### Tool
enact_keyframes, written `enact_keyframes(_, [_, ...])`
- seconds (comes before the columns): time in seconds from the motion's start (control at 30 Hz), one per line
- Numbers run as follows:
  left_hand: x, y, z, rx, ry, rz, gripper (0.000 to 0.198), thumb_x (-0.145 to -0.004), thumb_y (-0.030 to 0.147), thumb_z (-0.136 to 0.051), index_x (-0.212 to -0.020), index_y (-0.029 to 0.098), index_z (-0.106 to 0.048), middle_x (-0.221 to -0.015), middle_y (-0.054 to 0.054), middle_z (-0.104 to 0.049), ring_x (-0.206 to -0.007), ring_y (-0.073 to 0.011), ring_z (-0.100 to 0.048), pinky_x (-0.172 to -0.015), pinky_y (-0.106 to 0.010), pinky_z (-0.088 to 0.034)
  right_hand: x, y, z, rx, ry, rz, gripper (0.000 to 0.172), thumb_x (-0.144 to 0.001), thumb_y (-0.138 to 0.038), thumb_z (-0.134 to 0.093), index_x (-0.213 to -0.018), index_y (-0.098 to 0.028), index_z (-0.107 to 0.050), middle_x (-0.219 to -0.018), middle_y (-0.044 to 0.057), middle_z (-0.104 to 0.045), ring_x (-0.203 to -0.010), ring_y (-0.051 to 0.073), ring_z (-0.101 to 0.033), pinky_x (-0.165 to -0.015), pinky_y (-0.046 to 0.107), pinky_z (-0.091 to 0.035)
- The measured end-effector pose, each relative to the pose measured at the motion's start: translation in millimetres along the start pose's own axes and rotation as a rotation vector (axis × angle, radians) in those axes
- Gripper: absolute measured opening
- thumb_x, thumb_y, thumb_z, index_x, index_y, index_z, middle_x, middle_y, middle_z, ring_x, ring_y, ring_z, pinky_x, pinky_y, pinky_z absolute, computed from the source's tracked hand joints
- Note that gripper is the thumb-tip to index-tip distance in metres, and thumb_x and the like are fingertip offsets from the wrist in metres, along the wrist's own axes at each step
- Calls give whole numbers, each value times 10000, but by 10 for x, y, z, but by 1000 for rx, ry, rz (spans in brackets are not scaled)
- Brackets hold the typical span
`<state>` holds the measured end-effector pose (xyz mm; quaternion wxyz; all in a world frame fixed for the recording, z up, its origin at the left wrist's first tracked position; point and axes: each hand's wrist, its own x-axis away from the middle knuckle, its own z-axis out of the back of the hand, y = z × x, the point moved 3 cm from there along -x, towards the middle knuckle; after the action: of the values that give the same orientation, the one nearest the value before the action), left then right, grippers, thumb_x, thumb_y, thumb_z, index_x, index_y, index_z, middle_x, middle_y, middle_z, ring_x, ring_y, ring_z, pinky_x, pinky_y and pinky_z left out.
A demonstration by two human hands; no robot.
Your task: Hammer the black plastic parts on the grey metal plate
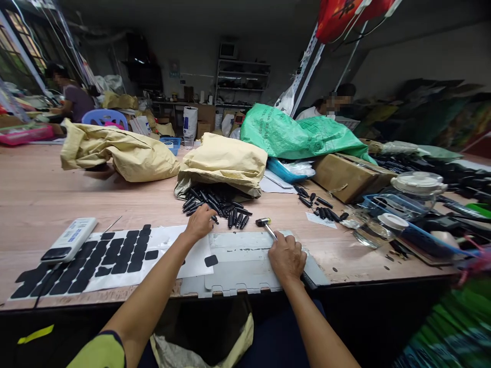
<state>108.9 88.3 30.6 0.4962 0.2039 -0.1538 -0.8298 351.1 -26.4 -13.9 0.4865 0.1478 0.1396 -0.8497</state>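
Note:
My right hand (287, 256) is wrapped around the handle of a small hammer (264, 222). The hammer's head, black with a yellowish end, points away from me over the far edge of a grey metal plate (245, 260). At the near side of a pile of black tapered plastic pieces (207, 199), my left hand (200, 222) has its fingers curled, with one black piece (215, 220) at the fingertips. Left of the plate lie white sheets carrying rows of black rounded patches (128, 250); one loose black patch (210, 261) rests on a sheet corner.
Beige sacks (226, 158) and a green sack (291, 133) stand along the back, beside a cardboard box (349, 176). A white handheld device (71, 239) lies at left. Clear jars (379, 230) and a blue tray (425, 235) occupy the right. Two people sit farther back.

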Motion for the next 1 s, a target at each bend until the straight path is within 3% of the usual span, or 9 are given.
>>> enact_keyframes(0.1, [-218, -130, -81, -192, -22, -81, 298, -785, 63, -569, -973, 230, -729, -1039, -82, -572, -1032, -249, -514, -833, -335, -424, -6, 0, -4, -5, -3, 1, 329, -922, -211, -452, -1184, -213, -651, -960, 104, -602, -892, 249, -521, -676, 345, -322])
enact_keyframes(0.27, [-267, -173, -103, -227, -57, -114, 207, -750, 106, -631, -886, 228, -728, -1043, -95, -582, -1051, -276, -472, -861, -375, -373, -12, 6, -33, -7, 10, 5, 329, -925, -207, -449, -1189, -205, -645, -968, 112, -597, -897, 243, -521, -693, 342, -324])
enact_keyframes(0.47, [-79, 7, -111, -129, -104, -101, 114, -815, 234, -644, -922, 235, -682, -978, -55, -654, -1010, -254, -480, -884, -371, -352, -10, 15, -52, -10, 16, 3, 320, -921, -211, -452, -1171, -208, -651, -963, 115, -594, -891, 244, -509, -686, 349, -317])
enact_keyframes(0.63, [179, 256, -316, 35, -144, -160, 131, -833, 295, -647, -946, 238, -679, -972, -33, -651, -970, -230, -514, -847, -342, -372, -5, 21, -60, -10, 20, 1, 320, -926, -213, -451, -1175, -214, -652, -971, 111, -595, -890, 242, -513, -690, 344, -321])
enact_keyframes(0.77, [296, 247, -469, 93, -112, -82, 214, -803, 343, -668, -971, 215, -699, -955, -49, -632, -949, -238, -521, -796, -330, -398, -7, 24, -67, -13, 14, -3, 324, -934, -224, -440, -1181, -221, -650, -975, 107, -596, -894, 248, -519, -691, 349, -333])
enact_keyframes(1.0, [331, 170, -485, 179, -52, -27, 195, -790, 350, -688, -918, 204, -705, -899, -38, -633, -905, -224, -519, -774, -332, -393, -27, 41, 5, -81, -51, 5, 331, -944, -214, -436, -1193, -196, -654, -962, 109, -600, -901, 234, -527, -717, 337, -359])
